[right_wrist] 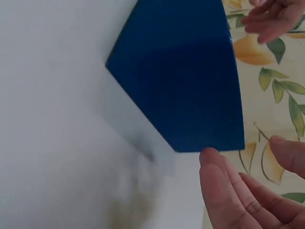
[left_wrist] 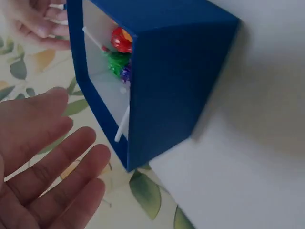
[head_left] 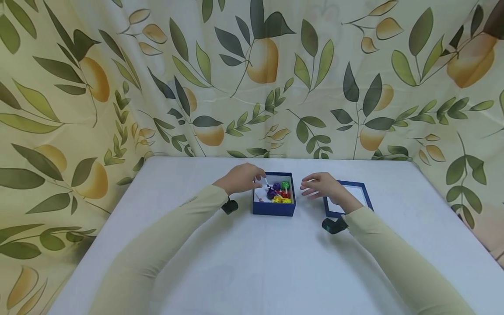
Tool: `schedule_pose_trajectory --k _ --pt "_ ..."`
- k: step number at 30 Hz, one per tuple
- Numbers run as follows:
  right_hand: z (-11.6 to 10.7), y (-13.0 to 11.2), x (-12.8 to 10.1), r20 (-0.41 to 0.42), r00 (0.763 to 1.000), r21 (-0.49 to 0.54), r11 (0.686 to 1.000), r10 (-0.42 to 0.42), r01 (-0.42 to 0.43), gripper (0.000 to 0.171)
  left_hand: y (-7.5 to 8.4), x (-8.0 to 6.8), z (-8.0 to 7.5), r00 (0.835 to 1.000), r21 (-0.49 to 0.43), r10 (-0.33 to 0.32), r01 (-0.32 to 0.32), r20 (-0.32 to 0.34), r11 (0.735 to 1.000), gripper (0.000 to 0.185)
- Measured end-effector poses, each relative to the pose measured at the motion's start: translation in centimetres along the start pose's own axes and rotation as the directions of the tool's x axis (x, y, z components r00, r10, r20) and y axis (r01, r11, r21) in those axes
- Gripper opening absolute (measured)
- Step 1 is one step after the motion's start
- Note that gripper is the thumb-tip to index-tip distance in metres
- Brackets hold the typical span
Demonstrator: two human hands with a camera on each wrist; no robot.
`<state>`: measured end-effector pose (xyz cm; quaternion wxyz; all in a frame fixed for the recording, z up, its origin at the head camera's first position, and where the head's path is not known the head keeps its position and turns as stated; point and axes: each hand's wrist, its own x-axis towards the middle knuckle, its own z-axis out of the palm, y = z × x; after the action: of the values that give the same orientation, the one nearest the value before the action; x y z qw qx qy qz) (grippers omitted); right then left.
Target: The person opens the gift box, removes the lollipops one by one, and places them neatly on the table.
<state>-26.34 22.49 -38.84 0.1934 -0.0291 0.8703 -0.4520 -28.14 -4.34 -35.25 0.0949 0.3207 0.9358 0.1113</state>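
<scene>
A blue box (head_left: 273,209) with a white inside stands on the table, its top uncovered. Several lollipops in purple, green, red and yellow (head_left: 281,199) wrappers lie in it. One white stick (left_wrist: 122,125) slants up toward the rim in the left wrist view. My left hand (head_left: 241,178) hovers at the box's left rim, its fingers spread and holding nothing in the left wrist view (left_wrist: 57,167). My right hand (head_left: 320,184) is off the box's right side, fingers loosely extended with thumb apart. In the right wrist view its fingertips (right_wrist: 209,157) overlap the box's lower corner.
A blue-edged lid (head_left: 358,194) with a white inside lies right of the box, partly behind my right wrist. A white cloth (head_left: 252,262) covers the table. A curtain (head_left: 252,109) printed with fruit and leaves hangs behind its far edge.
</scene>
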Motion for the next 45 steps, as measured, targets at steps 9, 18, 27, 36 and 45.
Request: schedule_pose_trajectory --k 9,18,27,36,45 --pt "1.4 0.1 0.8 0.02 0.999 0.073 0.997 0.029 -0.03 0.046 -0.7 3.4 1.5 0.997 -0.245 -0.035 0.052 0.072 0.968 0.026" --pt "2.2 0.5 1.2 0.031 0.999 0.067 0.998 0.019 -0.021 0.046 -1.3 5.2 1.3 0.963 -0.384 -0.079 0.176 0.257 0.906 0.019" --pt "2.4 0.2 1.2 0.018 0.999 0.073 0.997 0.028 -0.029 0.044 -1.4 7.1 1.2 0.916 -0.29 -0.034 0.162 0.4 0.943 0.023" --pt "2.4 0.2 1.1 0.016 1.0 0.08 0.997 0.007 -0.009 0.044 -0.7 7.2 1.3 0.903 -0.301 -0.036 0.179 0.427 0.936 0.022" --pt "2.4 0.3 1.2 0.015 1.0 0.077 0.997 0.008 -0.009 0.044 -0.1 6.6 1.9 0.928 -0.551 -0.033 0.249 0.371 0.797 0.03"
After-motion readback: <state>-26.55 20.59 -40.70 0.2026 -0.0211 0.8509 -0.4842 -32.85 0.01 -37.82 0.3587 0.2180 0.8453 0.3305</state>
